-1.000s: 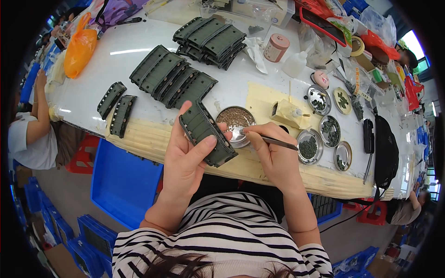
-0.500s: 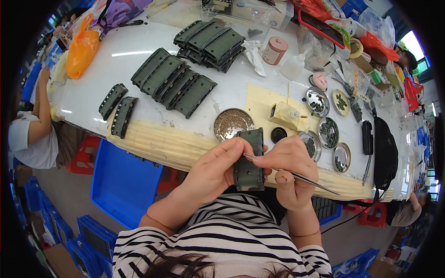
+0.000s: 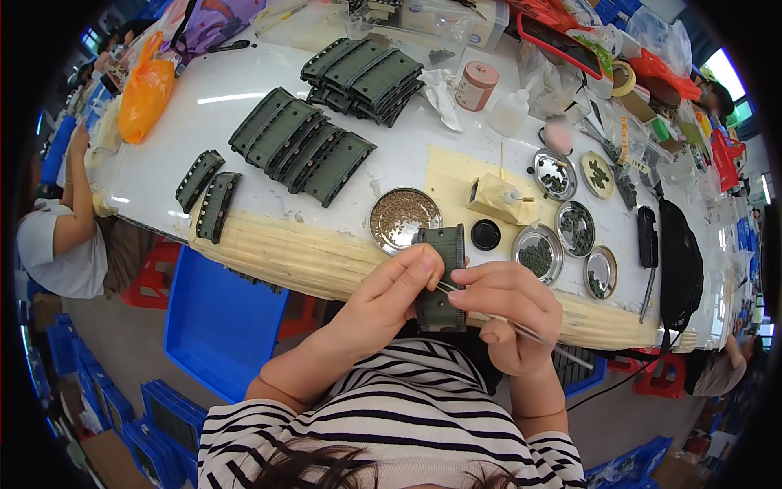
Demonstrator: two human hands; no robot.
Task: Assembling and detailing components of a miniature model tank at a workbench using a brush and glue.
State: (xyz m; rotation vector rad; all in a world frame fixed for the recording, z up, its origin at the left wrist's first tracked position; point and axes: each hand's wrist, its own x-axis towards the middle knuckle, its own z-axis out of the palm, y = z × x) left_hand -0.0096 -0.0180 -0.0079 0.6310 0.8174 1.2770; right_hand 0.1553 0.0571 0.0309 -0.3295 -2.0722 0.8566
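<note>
My left hand (image 3: 381,295) is closed on a curved dark green plastic plate (image 3: 442,313), held upright in front of my striped shirt. Its thumb and forefinger are pinched together at the tips of the tweezers (image 3: 564,350). Whatever tiny piece may be between them is too small to make out. My right hand (image 3: 518,303) grips the metal tweezers, which slant down to the right, partly blurred. Just beyond the plate sit a round metal dish (image 3: 372,231) of small brown bits and a black round cap (image 3: 486,235).
Similar green plates (image 3: 301,143) lie stacked farther back, with two narrower ones (image 3: 215,208) at left. Metal dishes (image 3: 560,262) with green bits stand at right, near a paper-wrapped small bottle (image 3: 501,202). A blue bin (image 3: 220,326) is below the table's padded edge.
My left thumb and forefinger have closed over the tweezers' tips. My right fingers have shifted and loosened a little along the tweezers. The view has moved slightly.
</note>
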